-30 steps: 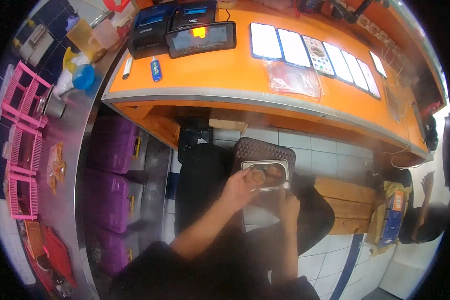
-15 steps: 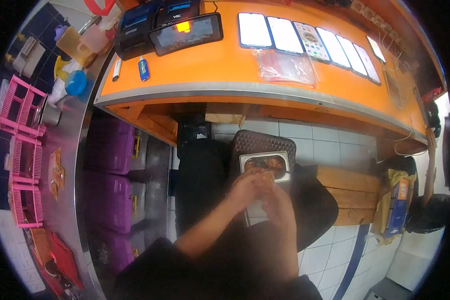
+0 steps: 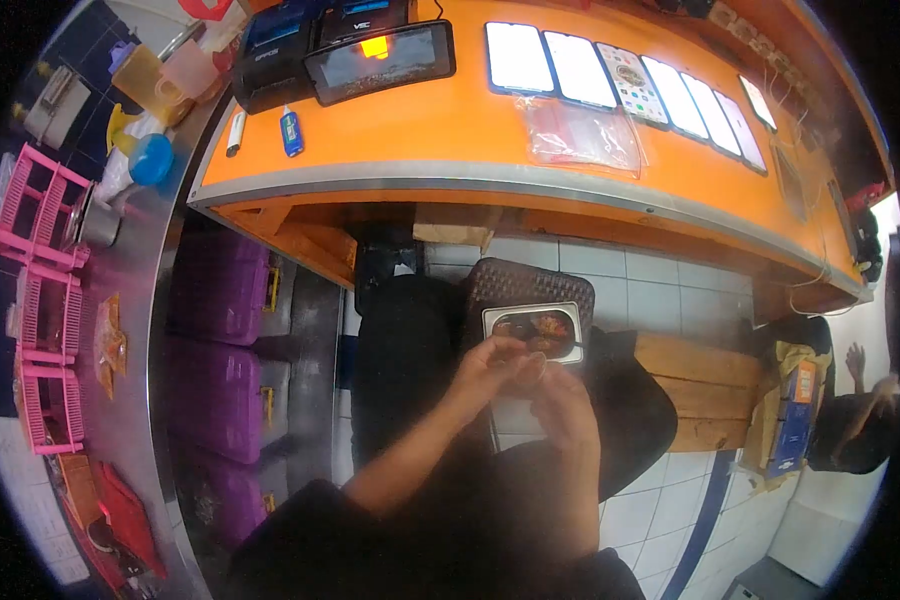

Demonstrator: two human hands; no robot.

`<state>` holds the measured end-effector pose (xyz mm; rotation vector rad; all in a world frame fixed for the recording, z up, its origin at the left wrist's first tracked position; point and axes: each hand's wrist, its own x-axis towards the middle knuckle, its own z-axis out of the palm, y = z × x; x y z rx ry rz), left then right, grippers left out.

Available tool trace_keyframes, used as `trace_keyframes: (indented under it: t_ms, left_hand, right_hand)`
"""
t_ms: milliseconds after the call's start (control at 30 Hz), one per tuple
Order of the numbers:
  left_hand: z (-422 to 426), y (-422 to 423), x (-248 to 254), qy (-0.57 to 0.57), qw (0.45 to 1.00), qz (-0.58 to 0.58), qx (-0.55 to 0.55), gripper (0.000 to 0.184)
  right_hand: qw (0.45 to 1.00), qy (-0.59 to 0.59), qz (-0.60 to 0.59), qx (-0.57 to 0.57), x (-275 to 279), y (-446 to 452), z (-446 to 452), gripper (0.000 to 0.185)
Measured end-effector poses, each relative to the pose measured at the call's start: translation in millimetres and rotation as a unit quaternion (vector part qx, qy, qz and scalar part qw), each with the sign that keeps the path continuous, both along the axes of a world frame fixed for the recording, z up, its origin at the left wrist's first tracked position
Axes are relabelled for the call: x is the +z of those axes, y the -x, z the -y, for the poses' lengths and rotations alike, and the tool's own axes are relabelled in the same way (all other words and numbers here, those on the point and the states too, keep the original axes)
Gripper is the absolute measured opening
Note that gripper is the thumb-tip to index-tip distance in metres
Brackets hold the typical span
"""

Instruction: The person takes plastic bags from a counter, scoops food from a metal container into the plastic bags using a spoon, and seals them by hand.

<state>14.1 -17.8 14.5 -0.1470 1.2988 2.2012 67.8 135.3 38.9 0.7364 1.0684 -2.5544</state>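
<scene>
My left hand (image 3: 485, 376) and my right hand (image 3: 567, 405) meet just in front of a small steel food pan (image 3: 580, 352). Pinched between their fingertips is a small clear plastic piece (image 3: 533, 369) with a rounded edge; I cannot make out its exact kind. In the pan lies dark, reddish chopped food (image 3: 548, 325), with a dark handle leaning over the right side. A brown woven-pattern stool or crate (image 3: 530, 283) holds the pan, between my dark-clothed knees.
Above is an orange counter (image 3: 390, 140) with several lit phones (image 3: 518, 58), a clear zip bag (image 3: 582, 138), a marker, a glue bottle and a tablet (image 3: 380, 65). Purple bins (image 3: 210, 385) stand left, a wooden bench (image 3: 705, 390) right. Another person's hand (image 3: 856, 362) shows far right.
My hands have shifted slightly apart and lower, uncovering more of the pan, and the clear piece shows better. The other person's arms at the far right have moved down.
</scene>
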Motion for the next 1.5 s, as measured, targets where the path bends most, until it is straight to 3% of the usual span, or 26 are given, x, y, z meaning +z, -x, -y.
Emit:
trace_keyframes:
  t_ms: [67, 200, 300, 367, 467, 800, 867, 967, 1333, 1500]
  left_hand:
    - [6.8, 2.3, -6.8, 0.231, 0.963, -0.137, -0.036, 0.016]
    - [13.3, 9.5, -3.7, 0.265, 0.944, -0.181, -0.077, 0.017]
    - [14.4, 16.2, 7.1, 0.265, 0.947, -0.114, -0.14, 0.025]
    - [14.7, 18.7, 12.4, 0.19, 0.967, 0.006, -0.169, 0.036]
    - [14.1, 16.6, 2.3, 0.113, 0.974, 0.096, -0.171, 0.04]
    - [15.3, 10.5, 8.4, 0.04, 0.975, 0.139, -0.167, 0.032]
    - [18.3, 12.2, -3.8, 0.041, 0.961, 0.165, -0.219, 0.031]
    - [19.4, 11.4, 14.1, 0.016, 0.96, 0.156, -0.232, 0.03]
    - [20.7, 8.8, -2.2, -0.033, 0.953, 0.154, -0.261, 0.021]
    - [19.3, 7.3, 12.4, -0.108, 0.964, 0.175, -0.167, 0.015]
  right_hand:
    - [0.999, -0.035, -0.002, 0.021, -3.0, 0.9, -5.5, 0.009]
    - [0.995, -0.077, -0.038, 0.056, -18.0, 2.4, -13.0, 0.011]
    - [0.992, -0.072, -0.062, 0.088, -20.6, 4.5, -17.2, 0.011]
    - [0.989, -0.095, -0.049, 0.102, -11.3, 4.5, -18.3, 0.011]
    - [0.985, -0.116, -0.029, 0.128, -7.8, 2.2, -21.2, 0.01]
    - [0.982, -0.144, -0.013, 0.123, -9.8, -0.4, -17.5, 0.008]
    - [0.981, -0.151, -0.015, 0.121, -8.1, 0.0, -16.4, 0.008]
    - [0.979, -0.164, -0.012, 0.118, -5.6, 0.8, -14.1, 0.009]
    - [0.972, -0.205, -0.029, 0.109, -22.0, -2.5, -16.5, 0.009]
    - [0.995, -0.046, 0.006, 0.09, -20.0, -5.6, -23.2, 0.007]
